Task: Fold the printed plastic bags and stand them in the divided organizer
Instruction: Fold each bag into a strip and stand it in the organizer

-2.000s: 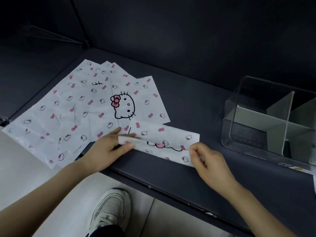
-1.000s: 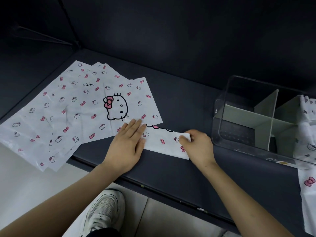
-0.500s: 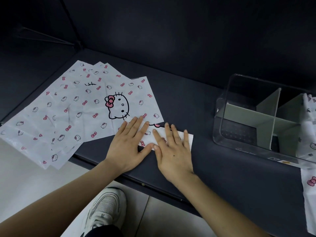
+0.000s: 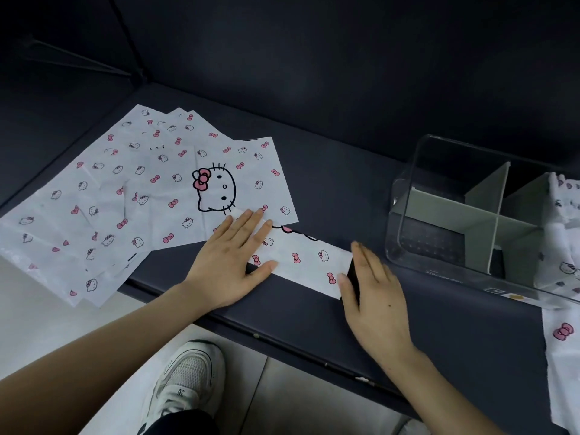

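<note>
A folded strip of white bag with pink bows (image 4: 306,257) lies flat near the front edge of the dark table. My left hand (image 4: 230,260) presses its left end with straight fingers. My right hand (image 4: 373,288) stands on edge against the strip's right end, fingers straight, thumb touching the corner. Several flat printed bags (image 4: 135,196) fan out to the left, the top one showing a large cat face. The clear divided organizer (image 4: 445,224) stands to the right, grey dividers inside.
Another printed bag (image 4: 563,271) hangs over the organizer's right end and trails down the table at the frame's right edge. The table's front edge (image 4: 282,340) runs below my hands, with pale floor and my white shoe (image 4: 185,378) beneath. A dark wall rises behind.
My right hand has slid from the middle of the folded strip to its right end and turned on edge. The left hand stays pressing the left end.
</note>
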Motion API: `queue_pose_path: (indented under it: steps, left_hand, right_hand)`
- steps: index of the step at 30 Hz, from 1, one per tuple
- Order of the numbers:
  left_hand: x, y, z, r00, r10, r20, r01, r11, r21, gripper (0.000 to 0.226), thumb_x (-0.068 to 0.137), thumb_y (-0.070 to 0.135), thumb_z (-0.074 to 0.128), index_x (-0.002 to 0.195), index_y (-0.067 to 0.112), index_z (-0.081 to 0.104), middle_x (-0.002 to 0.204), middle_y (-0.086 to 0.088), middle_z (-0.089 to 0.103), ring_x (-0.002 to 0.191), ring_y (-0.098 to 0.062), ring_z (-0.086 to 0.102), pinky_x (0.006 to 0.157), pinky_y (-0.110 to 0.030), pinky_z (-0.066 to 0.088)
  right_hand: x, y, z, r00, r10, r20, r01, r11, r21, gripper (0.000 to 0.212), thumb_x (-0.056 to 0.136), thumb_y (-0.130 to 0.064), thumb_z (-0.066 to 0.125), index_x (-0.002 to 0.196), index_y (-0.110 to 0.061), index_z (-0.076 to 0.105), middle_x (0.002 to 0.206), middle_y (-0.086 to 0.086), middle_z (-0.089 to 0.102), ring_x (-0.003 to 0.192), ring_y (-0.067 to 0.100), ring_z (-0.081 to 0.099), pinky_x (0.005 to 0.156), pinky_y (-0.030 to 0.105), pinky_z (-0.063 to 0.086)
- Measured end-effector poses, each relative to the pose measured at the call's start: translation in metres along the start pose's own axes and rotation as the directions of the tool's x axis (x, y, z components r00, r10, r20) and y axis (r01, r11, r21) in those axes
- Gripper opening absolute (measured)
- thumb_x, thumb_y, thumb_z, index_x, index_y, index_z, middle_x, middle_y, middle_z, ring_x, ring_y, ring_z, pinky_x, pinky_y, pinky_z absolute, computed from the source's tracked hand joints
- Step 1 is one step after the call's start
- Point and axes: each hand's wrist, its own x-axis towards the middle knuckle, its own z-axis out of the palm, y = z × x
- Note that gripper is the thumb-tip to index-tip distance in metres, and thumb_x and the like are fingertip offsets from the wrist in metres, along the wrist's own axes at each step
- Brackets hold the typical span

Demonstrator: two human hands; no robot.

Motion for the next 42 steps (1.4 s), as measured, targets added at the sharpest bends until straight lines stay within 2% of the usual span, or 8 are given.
queue_pose_path:
  steps: [6,12,17,23,26,29,34,42]
  left_hand:
    - [0.011,-0.016,-0.003,0.981,0.191,0.017,-0.19,0.98,-0.064,0.064,0.096,0.061,0.02,0.151,0.027,0.022,0.16,-0.003,0.011,0.148,-0.015,0.002,0.119,-0.032,-0.001]
    - [-0.004,0.02,-0.003,0.927,0.272,-0.257,-0.334,0.913,-0.236,0.037,0.087,0.007,0.045,0.113,0.013,0.069,0.133,-0.007,0.058,0.126,-0.025,0.051,0.105,-0.04,0.038]
    - [-0.023,0.037,0.007,0.97,0.182,-0.163,-0.242,0.81,-0.534,0.049,0.088,0.012,0.04,0.135,0.019,0.052,0.136,0.001,0.056,0.132,-0.015,0.045,0.112,-0.031,0.032]
    - [-0.019,0.042,0.005,0.968,0.165,-0.187,-0.246,0.765,-0.596,0.049,0.088,0.042,0.061,0.132,0.021,0.058,0.137,0.008,0.055,0.127,-0.007,0.049,0.104,-0.03,0.041]
    - [-0.018,0.05,-0.001,0.984,0.034,-0.173,-0.147,0.703,-0.696,0.039,0.093,0.043,0.049,0.122,0.023,0.066,0.122,0.024,0.061,0.115,0.004,0.055,0.098,-0.017,0.041]
    - [-0.018,0.056,-0.005,0.986,-0.163,-0.019,0.083,0.596,-0.798,0.035,0.095,0.053,0.043,0.073,0.032,0.061,0.067,0.022,0.053,0.068,0.006,0.05,0.07,-0.013,0.039]
    - [-0.018,0.052,-0.018,0.95,-0.207,0.233,0.289,0.306,-0.907,0.053,0.09,0.052,0.041,0.099,0.01,0.071,0.102,-0.001,0.072,0.094,-0.008,0.063,0.083,-0.012,0.045]
    - [-0.015,0.045,-0.022,0.942,-0.207,0.265,0.315,0.266,-0.911,0.055,0.091,0.055,0.041,0.101,0.009,0.071,0.102,0.006,0.073,0.097,-0.009,0.066,0.088,-0.02,0.048]
  right_hand:
    - [0.028,-0.016,-0.008,0.958,0.135,0.251,-0.156,0.986,0.066,0.054,0.085,-0.03,0.068,0.133,-0.013,0.052,0.121,0.004,0.058,0.112,0.024,0.051,0.092,0.03,0.04]
    - [0.027,-0.019,-0.014,0.918,0.223,0.329,-0.263,0.961,0.081,0.018,0.084,-0.034,0.064,0.095,-0.02,0.065,0.094,-0.008,0.059,0.097,0.015,0.054,0.069,0.026,0.034]
    - [0.017,-0.022,-0.018,0.936,0.19,0.295,-0.265,0.935,0.236,0.009,0.079,-0.018,0.065,0.071,-0.015,0.06,0.062,-0.006,0.059,0.065,0.017,0.055,0.056,0.025,0.036]
    - [0.021,-0.028,-0.042,0.574,0.255,0.778,-0.819,0.159,0.552,0.013,0.082,-0.001,0.069,0.074,-0.005,0.059,0.056,0.004,0.065,0.041,0.007,0.055,0.038,0.018,0.042]
    - [0.025,-0.032,-0.05,0.573,0.166,0.803,-0.813,-0.005,0.582,0.006,0.083,-0.009,0.068,0.083,-0.003,0.064,0.061,0.006,0.068,0.046,0.008,0.061,0.04,0.017,0.046]
    - [0.023,-0.032,-0.055,0.754,0.128,0.644,-0.657,0.135,0.742,0.029,0.077,-0.038,0.067,0.092,-0.013,0.068,0.089,0.006,0.073,0.068,0.013,0.069,0.052,0.021,0.052]
    - [0.021,-0.023,-0.031,0.92,0.0,0.392,-0.306,0.625,0.718,0.042,0.08,-0.019,0.076,0.112,-0.042,0.06,0.114,-0.024,0.058,0.085,0.002,0.059,0.072,0.016,0.045]
    - [0.027,-0.034,-0.005,0.946,0.067,0.316,-0.3,0.544,0.784,0.012,0.092,-0.019,0.062,0.083,-0.02,0.07,0.07,-0.008,0.068,0.045,0.006,0.047,0.049,0.016,0.039]
